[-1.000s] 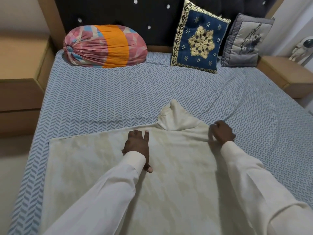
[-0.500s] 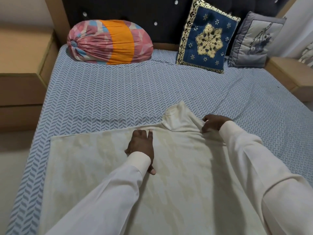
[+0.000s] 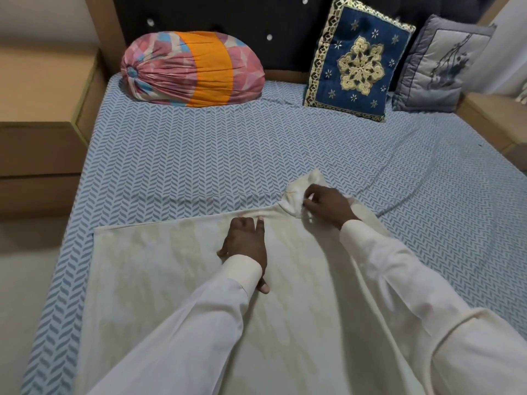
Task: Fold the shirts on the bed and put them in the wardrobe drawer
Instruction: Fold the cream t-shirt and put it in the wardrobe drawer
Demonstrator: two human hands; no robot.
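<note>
We see the cream shirt [image 3: 159, 275] spread on the bed [image 3: 199, 155]. Our left hand [image 3: 245, 246] presses it with straight fingers, and our right hand [image 3: 328, 205] pinches its collar [image 3: 296, 195].

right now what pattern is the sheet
The sheet is blue-and-white herringbone; the head view shows it.

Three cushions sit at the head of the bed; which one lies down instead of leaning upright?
The pink bolster with the orange band lies on the sheet; the blue embroidered cushion and the grey cushion stand propped against the headboard.
</note>
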